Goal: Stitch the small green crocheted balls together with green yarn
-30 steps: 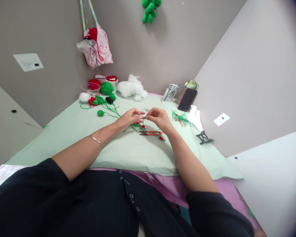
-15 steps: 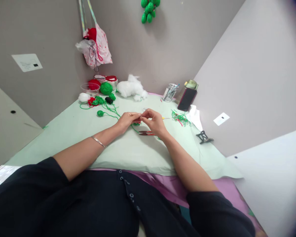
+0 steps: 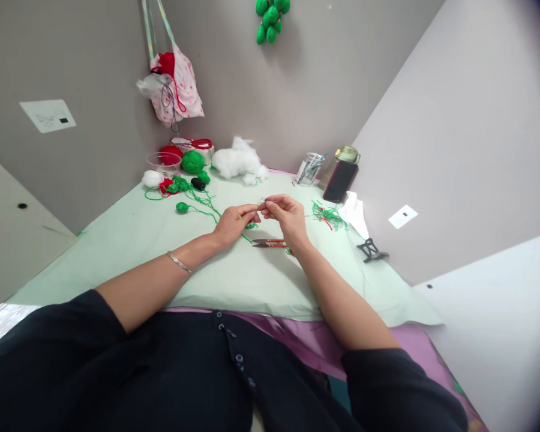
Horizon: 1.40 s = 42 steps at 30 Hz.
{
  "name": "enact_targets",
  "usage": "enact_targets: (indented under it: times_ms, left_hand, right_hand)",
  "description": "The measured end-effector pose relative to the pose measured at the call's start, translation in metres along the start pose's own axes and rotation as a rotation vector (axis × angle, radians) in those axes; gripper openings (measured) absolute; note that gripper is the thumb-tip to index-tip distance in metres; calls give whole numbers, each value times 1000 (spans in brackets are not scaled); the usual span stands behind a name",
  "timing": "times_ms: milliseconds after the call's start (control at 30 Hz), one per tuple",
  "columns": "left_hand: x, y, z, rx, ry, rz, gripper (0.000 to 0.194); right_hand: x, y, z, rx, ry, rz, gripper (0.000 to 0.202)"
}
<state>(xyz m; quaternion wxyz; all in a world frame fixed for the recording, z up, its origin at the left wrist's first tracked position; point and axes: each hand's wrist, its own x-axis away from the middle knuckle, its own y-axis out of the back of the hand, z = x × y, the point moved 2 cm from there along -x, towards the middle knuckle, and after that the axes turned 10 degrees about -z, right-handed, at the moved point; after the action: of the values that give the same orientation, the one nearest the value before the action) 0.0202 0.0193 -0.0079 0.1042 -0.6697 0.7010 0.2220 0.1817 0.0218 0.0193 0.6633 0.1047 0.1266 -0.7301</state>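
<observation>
My left hand [image 3: 234, 227] is closed, thumb against fingers, on a small green crocheted piece [image 3: 252, 226] that is mostly covered by the fingers. My right hand [image 3: 288, 219] meets it at the fingertips in a pinch. What the right fingers hold is too fine to name; a faint pale line shows above them. Just below the hands, thread snips [image 3: 270, 243] with orange-brown handles lie on the table, partly behind my right wrist. Green yarn [image 3: 202, 210] runs from a small green ball [image 3: 182, 207] toward the left hand.
White stuffing [image 3: 238, 161] and yarn balls [image 3: 193, 162] sit at the back, by a clear tub [image 3: 163, 161]. On the right are yarn scraps [image 3: 327, 216], a phone [image 3: 341, 181], a pen cup [image 3: 310, 169] and a black hair clip [image 3: 372, 250]. A bag [image 3: 180, 90] hangs on the wall.
My right hand has shifted slightly up and to the right, its fingers now stretched further toward the left fingertips. The left hand has turned slightly, and more of the snips' handles shows.
</observation>
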Motion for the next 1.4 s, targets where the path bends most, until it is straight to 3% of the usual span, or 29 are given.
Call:
enact_targets:
  times_ms: [167,333,633,867,1400]
  left_hand:
    - [1,1,-5,-202,-120,-5,31]
    - [2,-1,-6,-319,-184,-27,31]
    - [-1,1,-1,-379,-204,-7,42]
    - [0,2,-3,-422,-247,3,44]
    - [1,1,-4,-430,-243,20,39]
  right_hand:
    - [0,-2,0,217,133,-38,19]
    - [2,-2,2,254,70,46,20]
    - [2,-1,0,213,-17,60,26]
    - [4,-4,-2,250,30,123,22]
    - [4,-3,-12,455,164,112,19]
